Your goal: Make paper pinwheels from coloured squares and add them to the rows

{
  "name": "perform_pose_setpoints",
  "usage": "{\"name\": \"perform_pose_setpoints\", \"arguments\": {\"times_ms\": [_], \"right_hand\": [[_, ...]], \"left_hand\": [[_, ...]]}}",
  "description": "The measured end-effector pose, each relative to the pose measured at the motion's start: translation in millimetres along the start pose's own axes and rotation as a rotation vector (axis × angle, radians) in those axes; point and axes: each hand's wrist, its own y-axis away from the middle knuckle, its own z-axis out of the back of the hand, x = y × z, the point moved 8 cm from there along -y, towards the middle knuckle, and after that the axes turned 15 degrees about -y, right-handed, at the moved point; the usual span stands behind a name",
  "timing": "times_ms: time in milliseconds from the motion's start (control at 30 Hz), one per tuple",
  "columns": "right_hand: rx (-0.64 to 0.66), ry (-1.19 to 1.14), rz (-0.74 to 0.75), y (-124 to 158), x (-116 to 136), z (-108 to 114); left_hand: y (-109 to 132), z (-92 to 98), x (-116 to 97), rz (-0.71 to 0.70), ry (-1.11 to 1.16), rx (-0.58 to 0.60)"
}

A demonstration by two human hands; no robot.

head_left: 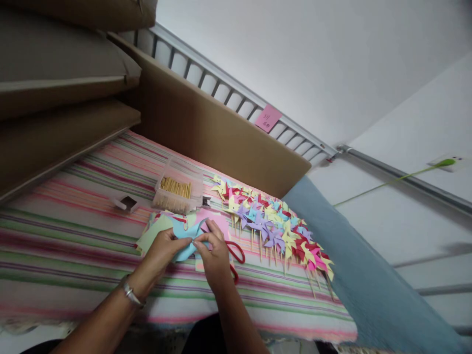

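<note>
My left hand [165, 248] and my right hand [213, 253] meet over a light blue paper square [184, 233], both pinching it with curled fingers as its corners fold inward. Under it lies a stack of coloured paper squares [157, 231], green, blue and pink. Red-handled scissors [236, 255] lie just right of my right hand. A silver bracelet [131, 292] sits on my left wrist.
Finished paper pinwheels on wooden sticks [273, 228] lie in a long row to the right. A clear plastic box of sticks [177, 189] stands behind the paper. A striped cloth [73, 236] covers the surface; a cardboard sheet [206, 132] leans against the rail, with stacked cardboard at left.
</note>
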Motion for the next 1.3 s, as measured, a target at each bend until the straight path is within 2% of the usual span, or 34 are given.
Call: {"name": "perform_pose_setpoints", "arguments": {"times_ms": [367,1000,1300], "right_hand": [[0.010,-0.031,0.008,1,0,1],[0.019,-0.292,-0.137,-4,-19,1],[-0.026,-0.369,-0.243,-2,-22,2]], "left_hand": [[-2,-1.6,1,0.000,-0.020,0.015],[-6,-3.5,7,-0.014,-0.109,0.075],[-2,-5.4,6,0.001,-0.090,0.041]]}}
